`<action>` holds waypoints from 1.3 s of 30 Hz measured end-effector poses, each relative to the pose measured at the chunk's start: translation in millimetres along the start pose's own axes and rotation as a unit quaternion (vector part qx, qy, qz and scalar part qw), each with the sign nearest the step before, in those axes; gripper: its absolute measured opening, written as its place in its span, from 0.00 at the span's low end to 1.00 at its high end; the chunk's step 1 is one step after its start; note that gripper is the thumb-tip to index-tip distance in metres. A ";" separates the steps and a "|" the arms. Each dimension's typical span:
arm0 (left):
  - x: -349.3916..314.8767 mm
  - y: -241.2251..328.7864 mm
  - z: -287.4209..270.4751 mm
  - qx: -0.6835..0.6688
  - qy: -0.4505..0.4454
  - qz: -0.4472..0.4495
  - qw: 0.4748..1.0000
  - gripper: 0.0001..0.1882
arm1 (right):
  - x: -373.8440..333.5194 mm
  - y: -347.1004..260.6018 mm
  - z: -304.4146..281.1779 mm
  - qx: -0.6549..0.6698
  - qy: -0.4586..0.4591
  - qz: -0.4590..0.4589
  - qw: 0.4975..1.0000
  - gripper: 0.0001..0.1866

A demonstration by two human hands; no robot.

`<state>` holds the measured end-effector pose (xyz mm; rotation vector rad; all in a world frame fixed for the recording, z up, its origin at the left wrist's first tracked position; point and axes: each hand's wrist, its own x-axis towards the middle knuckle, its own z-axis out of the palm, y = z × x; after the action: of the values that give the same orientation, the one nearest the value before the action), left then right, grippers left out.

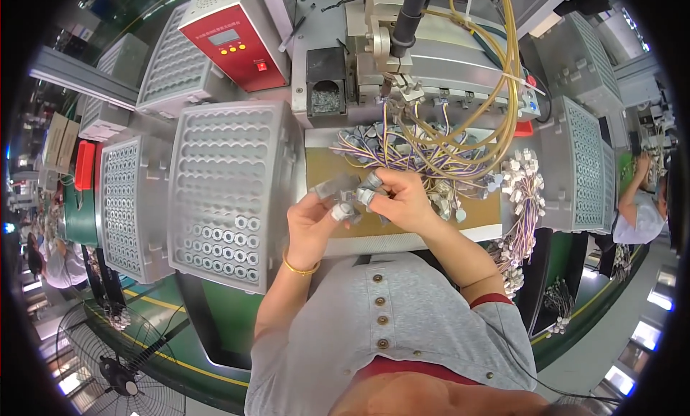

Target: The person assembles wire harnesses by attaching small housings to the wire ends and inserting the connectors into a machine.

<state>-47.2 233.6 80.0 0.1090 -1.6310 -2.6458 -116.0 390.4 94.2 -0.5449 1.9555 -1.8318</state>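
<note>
Both my hands meet over the brown mat (316, 170), with pale covers on several fingertips. My left hand (310, 218) is closed in a pinch on a small grey piece (346, 196), blurred and partly hidden by the fingers. From the other side, my right hand (408, 200) is closed with its fingertips at the same piece; its exact kind I cannot make out. Just beyond the hands lies a tangle of purple, yellow and white wires (410, 148) with grey round ends. Left of my left hand stands a grey tray (277, 164) whose nearer rows hold ring-shaped metal parts (228, 236).
A machine (445, 64) with looping yellow tubes (512, 78) stands behind the wires. At the back left are a red-fronted control box (233, 46) and a small black bin (327, 67). White-ended wire bundles (526, 193) hang on the right, near more trays (583, 164).
</note>
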 end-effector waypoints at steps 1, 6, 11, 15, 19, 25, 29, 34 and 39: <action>-0.4 0.5 1.2 0.002 -0.006 0.004 1.000 0.18 | -0.3 2.7 -1.8 -0.040 0.005 -0.026 0.999 0.03; 0.8 2.9 7.6 0.075 -0.004 0.041 0.996 0.16 | 3.0 -10.5 -5.4 -0.154 0.017 -0.130 0.979 0.05; 7.3 -1.2 10.9 0.064 0.040 0.003 0.997 0.13 | 2.7 -17.4 1.9 -0.061 0.006 -0.032 0.998 0.03; 16.3 -6.5 11.3 -0.125 0.038 -0.048 0.990 0.11 | 1.1 -1.2 1.1 0.024 0.033 -0.013 0.999 0.09; 18.5 -6.7 23.2 -0.113 -0.032 -0.060 0.991 0.13 | -2.5 7.1 -18.9 0.033 -0.014 0.057 0.998 0.08; 20.3 -23.6 43.8 -0.125 -0.015 -0.069 0.990 0.18 | -9.9 25.4 -74.2 -0.095 0.267 -0.023 0.959 0.05; 19.1 -41.5 22.5 -0.056 0.007 -0.112 0.992 0.14 | 4.0 16.6 -110.3 0.173 0.439 -0.011 0.881 0.01; 10.6 -60.2 11.2 0.009 0.022 -0.105 0.994 0.12 | 20.9 54.5 -126.4 0.154 0.466 -0.013 0.871 0.04; 0.0 -73.8 -1.2 0.106 0.022 -0.119 0.987 0.11 | 20.3 39.6 -121.2 0.154 0.473 -0.007 0.867 0.04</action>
<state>-46.4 265.8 13.5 0.3903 -1.9962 -2.5959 -198.8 483.8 61.1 0.5748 2.0617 -2.6450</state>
